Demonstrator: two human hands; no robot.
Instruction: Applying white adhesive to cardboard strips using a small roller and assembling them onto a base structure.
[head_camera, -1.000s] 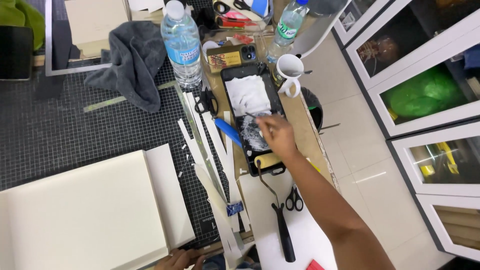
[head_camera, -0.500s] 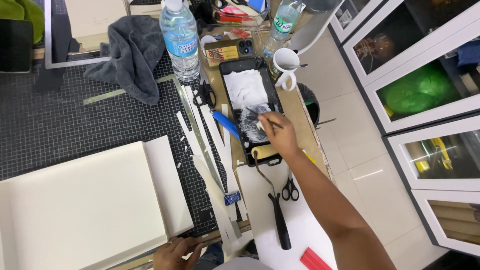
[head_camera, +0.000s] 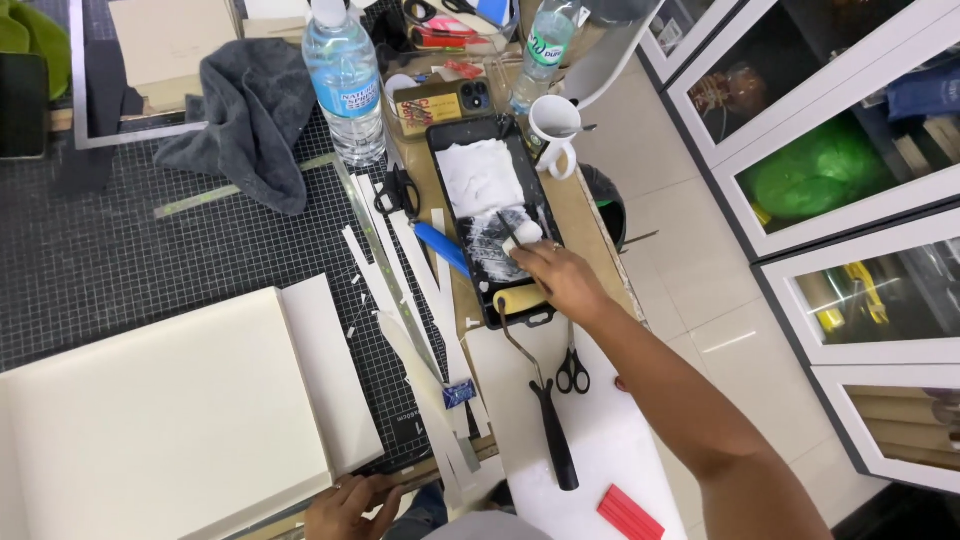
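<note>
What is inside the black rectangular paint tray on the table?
The black rectangular paint tray holds white paste and a yellowish roller. The right hand dips a brush, covering part of the tray floor.

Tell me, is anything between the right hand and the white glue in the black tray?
Nothing visible. The right hand is already at the black tray, holding a small brush whose tip sits in the white glue.

Worktop (head_camera: 150, 250) carried a black cutting mat (head_camera: 120, 260), cream board (head_camera: 160, 420), grey cloth (head_camera: 250, 115), water bottle (head_camera: 345, 85), paint tray (head_camera: 490, 215), scissors (head_camera: 572, 372), roller (head_camera: 540, 390).
</note>
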